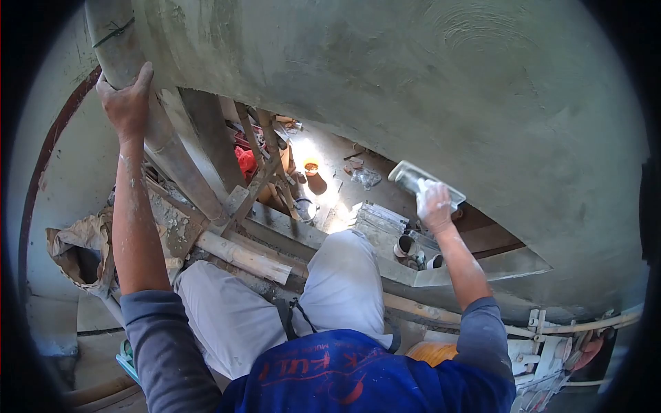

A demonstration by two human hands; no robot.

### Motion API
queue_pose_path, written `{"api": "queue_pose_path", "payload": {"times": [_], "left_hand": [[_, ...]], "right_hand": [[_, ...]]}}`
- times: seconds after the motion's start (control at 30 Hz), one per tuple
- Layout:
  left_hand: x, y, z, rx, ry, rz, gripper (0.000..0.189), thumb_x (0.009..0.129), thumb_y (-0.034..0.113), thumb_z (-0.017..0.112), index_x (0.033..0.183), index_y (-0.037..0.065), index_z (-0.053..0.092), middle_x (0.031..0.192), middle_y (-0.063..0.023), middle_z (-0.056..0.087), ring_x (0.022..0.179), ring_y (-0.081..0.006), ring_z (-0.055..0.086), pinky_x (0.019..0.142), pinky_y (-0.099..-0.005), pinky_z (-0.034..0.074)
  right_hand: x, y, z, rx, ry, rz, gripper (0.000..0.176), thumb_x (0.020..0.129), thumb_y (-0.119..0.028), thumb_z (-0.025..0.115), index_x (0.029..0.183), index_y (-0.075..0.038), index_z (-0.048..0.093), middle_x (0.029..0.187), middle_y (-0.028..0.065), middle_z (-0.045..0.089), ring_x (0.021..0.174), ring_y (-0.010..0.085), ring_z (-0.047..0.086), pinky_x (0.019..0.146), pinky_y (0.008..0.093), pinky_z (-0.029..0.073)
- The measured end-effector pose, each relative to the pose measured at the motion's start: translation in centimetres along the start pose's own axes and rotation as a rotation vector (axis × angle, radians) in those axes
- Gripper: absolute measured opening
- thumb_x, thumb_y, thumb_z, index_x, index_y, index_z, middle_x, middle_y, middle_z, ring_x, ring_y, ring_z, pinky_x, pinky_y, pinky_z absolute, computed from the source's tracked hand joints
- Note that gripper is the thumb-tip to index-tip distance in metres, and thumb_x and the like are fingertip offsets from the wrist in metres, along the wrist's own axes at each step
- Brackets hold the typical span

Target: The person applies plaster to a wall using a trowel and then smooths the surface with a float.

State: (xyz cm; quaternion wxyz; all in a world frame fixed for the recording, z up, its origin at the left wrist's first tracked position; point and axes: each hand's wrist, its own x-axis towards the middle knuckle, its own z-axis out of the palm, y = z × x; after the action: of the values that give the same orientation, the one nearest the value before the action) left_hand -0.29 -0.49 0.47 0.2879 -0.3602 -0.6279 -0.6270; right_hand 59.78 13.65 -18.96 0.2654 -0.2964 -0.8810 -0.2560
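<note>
Head view:
- Left hand (127, 103) is up at top left, fingers closed around a grey pole (116, 58). Thumb sits on the near side, arm nearly straight.
- The pole slants down into the timber bracing below.
- Right hand (434, 205) is raised at mid-right, closed on the grip of a float (412, 175).
- The float sits flat against the grey plastered wall (413, 82), near the wall's lower edge. The blade sticks out up and left of the fist.
- The plaster has swirl marks at upper right.
- Knees in white trousers (344, 275) rest on bamboo (244, 256) and planks.
- An open sack (77, 251) lies left of the left arm.
- Two small pots (405, 246) sit just below the right hand.
- Far below are a red bag (246, 162), a bucket (305, 208) and rubble in a sunlit patch.
</note>
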Motion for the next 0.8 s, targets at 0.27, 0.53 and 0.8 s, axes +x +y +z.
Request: {"api": "queue_pose_path", "payload": {"times": [0.27,0.53,0.8], "left_hand": [[0.1,-0.5,0.1,0.076,0.012,0.003,0.077,0.071,0.034,0.085,0.126,-0.008,0.051,0.115,-0.0195,0.062,0.106,-0.0279,0.063,0.093,-0.0369,0.049],[0.3,-1.1,0.2,-0.014,0.018,0.064,0.075,0.071,0.031,0.085,0.124,-0.009,0.050,0.115,-0.0192,0.061,0.104,-0.0278,0.062,0.092,-0.0375,0.049],[0.0,0.2,0.4,-0.059,0.026,0.053,0.075,0.069,0.026,0.084,0.125,-0.008,0.048,0.113,-0.0195,0.060,0.105,-0.0283,0.061,0.093,-0.0378,0.048]], "right_hand": [[-6.0,5.1,-6.5,0.224,0.571,0.999,0.025,0.095,-0.014,0.063,0.110,0.002,0.050,0.097,0.0113,0.057,0.081,0.0186,0.058,0.073,0.0350,0.050],[10.0,-7.5,2.1,0.228,0.556,0.601,0.028,0.084,-0.013,0.072,0.101,-0.001,0.054,0.086,0.0117,0.056,0.074,0.0243,0.057,0.064,0.0390,0.048],[27.7,-25.5,14.0,0.712,0.422,0.448,0.035,0.082,-0.010,0.067,0.109,0.004,0.050,0.100,0.0228,0.052,0.097,0.0421,0.054,0.081,0.0493,0.047]]}}
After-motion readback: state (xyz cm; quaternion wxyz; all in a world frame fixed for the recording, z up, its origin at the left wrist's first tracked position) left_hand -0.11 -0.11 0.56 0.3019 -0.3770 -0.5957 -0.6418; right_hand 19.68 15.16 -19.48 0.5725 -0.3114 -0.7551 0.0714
